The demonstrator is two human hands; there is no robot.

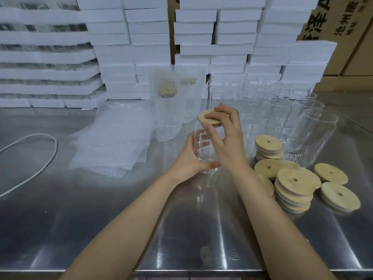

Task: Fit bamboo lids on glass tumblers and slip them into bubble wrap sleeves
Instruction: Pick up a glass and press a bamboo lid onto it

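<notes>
Left hand [189,158] grips the clear glass tumbler [200,141] low, likely slippery and fragile; right hand [228,136] pinches the round bamboo lid [204,116].

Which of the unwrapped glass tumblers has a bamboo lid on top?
The glass tumbler gripped by the left hand; the right hand holds a bamboo lid on it. The other tumblers stand open.

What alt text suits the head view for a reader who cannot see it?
A person's left hand grips a glass tumbler while the right hand holds a bamboo lid on its rim; spare lids, empty tumblers and bubble wrap sleeves sit nearby.
</notes>
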